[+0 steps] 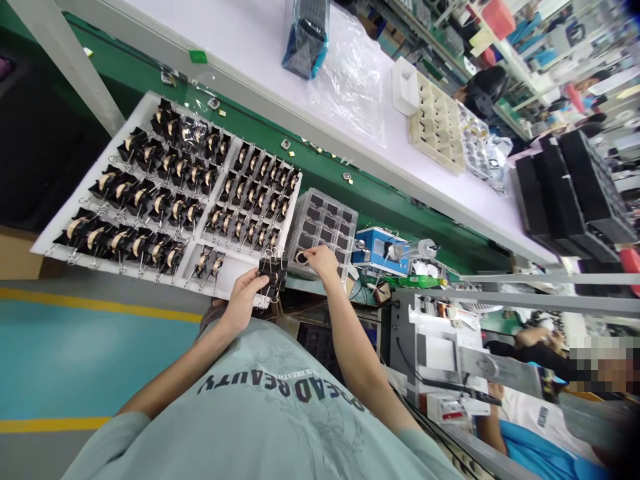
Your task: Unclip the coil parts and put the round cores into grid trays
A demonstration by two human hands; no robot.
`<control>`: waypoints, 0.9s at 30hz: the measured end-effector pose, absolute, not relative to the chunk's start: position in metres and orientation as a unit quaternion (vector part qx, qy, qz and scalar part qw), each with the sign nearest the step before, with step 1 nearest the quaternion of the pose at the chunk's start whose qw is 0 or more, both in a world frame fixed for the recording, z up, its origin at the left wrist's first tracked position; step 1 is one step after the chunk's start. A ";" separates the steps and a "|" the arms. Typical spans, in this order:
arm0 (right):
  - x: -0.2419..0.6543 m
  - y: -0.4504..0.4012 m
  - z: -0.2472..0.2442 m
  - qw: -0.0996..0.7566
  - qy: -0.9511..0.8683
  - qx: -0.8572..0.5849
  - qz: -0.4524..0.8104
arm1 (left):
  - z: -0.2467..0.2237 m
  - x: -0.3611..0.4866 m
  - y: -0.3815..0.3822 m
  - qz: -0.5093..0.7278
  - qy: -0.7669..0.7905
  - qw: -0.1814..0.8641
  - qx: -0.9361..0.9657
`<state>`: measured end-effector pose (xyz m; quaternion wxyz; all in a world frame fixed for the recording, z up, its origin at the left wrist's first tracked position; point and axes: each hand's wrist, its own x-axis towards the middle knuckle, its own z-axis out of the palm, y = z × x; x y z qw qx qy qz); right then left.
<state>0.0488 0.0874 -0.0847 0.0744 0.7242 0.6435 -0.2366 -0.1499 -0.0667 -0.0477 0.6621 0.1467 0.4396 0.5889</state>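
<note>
My left hand [245, 297] is closed on black binder clips [271, 272] with wire handles, at the near right corner of the white foam tray [233, 272]. Whatever the clips clamp is hard to make out. Fingers pinched, my right hand [323, 261] holds a small beige ring [301, 258] over the near part of a clear compartment box [325, 201]. Dark flat pieces lie in that box's compartments. Rows of binder clips [145, 200] clamped on beige, curved parts fill much of the foam tray. Two more clipped parts [210, 262] sit in its near compartment.
A blue device [381, 250] with a clear cylinder stands right of the box. Behind runs a raised white shelf [370, 100] carrying a plastic-wrapped pack [306, 40], a beige divided tray [435, 123] and black trays [575, 190]. Another person [535, 413] sits at the right.
</note>
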 end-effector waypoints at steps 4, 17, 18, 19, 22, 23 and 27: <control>0.045 0.077 -0.087 0.021 0.638 0.743 -0.199 | -0.050 -0.149 -0.065 0.590 0.436 0.666 0.137; 0.061 0.060 -0.097 -0.018 0.726 0.660 -0.192 | -0.051 -0.143 -0.059 0.579 0.436 0.674 0.141; 0.060 0.059 -0.096 -0.014 0.720 0.667 -0.190 | -0.052 -0.142 -0.059 0.577 0.438 0.675 0.141; 0.059 0.058 -0.095 -0.008 0.709 0.680 -0.186 | -0.052 -0.142 -0.059 0.576 0.439 0.675 0.139; 0.053 0.057 -0.091 0.026 0.660 0.730 -0.173 | -0.052 -0.142 -0.058 0.574 0.440 0.677 0.135; 0.051 0.057 -0.090 0.038 0.648 0.741 -0.173 | -0.052 -0.142 -0.058 0.575 0.442 0.675 0.134; 0.045 0.057 -0.094 0.010 0.622 0.759 -0.194 | -0.052 -0.143 -0.057 0.579 0.440 0.673 0.133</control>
